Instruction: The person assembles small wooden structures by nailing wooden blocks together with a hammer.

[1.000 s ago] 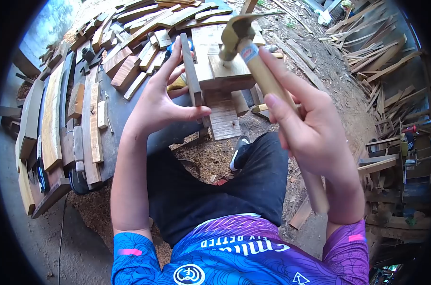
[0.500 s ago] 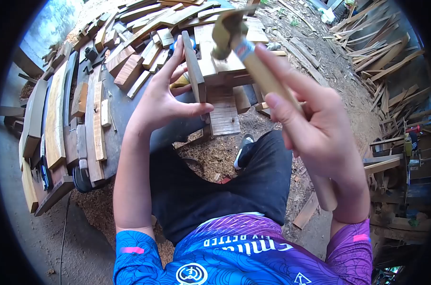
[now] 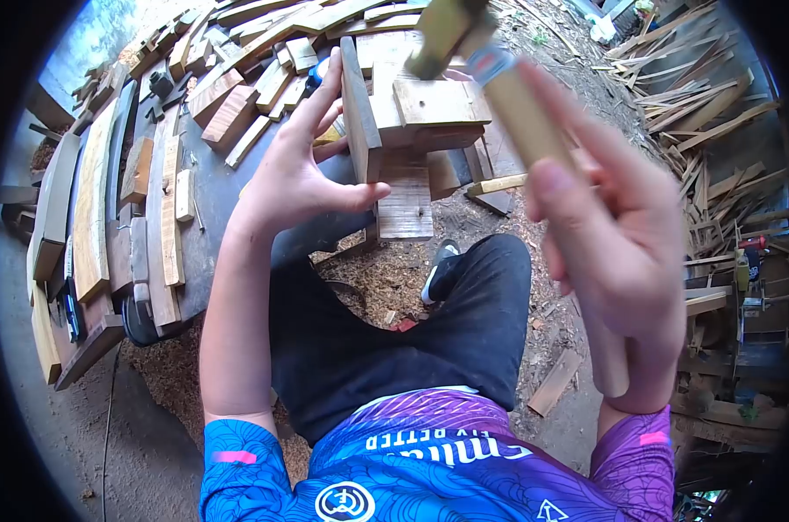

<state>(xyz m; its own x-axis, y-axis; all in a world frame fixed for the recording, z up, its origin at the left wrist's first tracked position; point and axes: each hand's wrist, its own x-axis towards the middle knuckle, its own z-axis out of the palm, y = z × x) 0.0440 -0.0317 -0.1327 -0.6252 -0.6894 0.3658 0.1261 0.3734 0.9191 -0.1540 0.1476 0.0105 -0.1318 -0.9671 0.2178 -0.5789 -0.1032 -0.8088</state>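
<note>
My right hand (image 3: 616,235) is wrapped round the wooden handle of a hammer (image 3: 527,113), raised to the right of a wooden assembly; hand and hammer head are blurred. My left hand (image 3: 294,174) steadies an upright dark wooden board (image 3: 359,109), its thumb on the near edge and its fingers along the left side, partly hidden. To the right of that board, a light wooden block (image 3: 442,103) with a small dark spot lies on the assembly. Below it, a grooved wooden piece (image 3: 405,204) points toward me.
The dark workbench (image 3: 216,200) carries long planks (image 3: 98,200) on the left and several offcuts (image 3: 231,122) behind my left hand. Scrap wood strips (image 3: 703,122) are piled at the right. Sawdust (image 3: 372,291) and a loose wood piece (image 3: 554,383) lie on the ground.
The hammer and my right hand have moved up and to the right, away from the wooden block, which now shows more fully. My left hand keeps its hold on the board.
</note>
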